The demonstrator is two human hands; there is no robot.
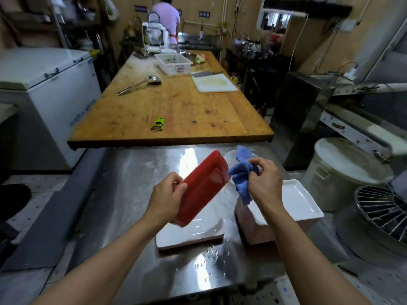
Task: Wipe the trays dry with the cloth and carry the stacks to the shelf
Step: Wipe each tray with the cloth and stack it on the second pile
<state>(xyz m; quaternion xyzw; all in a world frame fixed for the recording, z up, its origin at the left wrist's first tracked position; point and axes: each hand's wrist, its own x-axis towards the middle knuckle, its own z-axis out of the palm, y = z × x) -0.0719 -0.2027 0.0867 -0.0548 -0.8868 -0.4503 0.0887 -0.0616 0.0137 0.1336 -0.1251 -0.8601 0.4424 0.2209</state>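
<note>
Two hands busy — left hand (168,195) grips red tray (201,187) tilted over steel desk (132,172); right hand (265,180) clenches blue cloth (241,172) beside it.

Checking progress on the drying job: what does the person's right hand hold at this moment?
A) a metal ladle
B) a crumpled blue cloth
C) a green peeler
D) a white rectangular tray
B: the right hand grips the crumpled blue cloth beside the red rectangular tray, which the left hand holds tilted.
</note>
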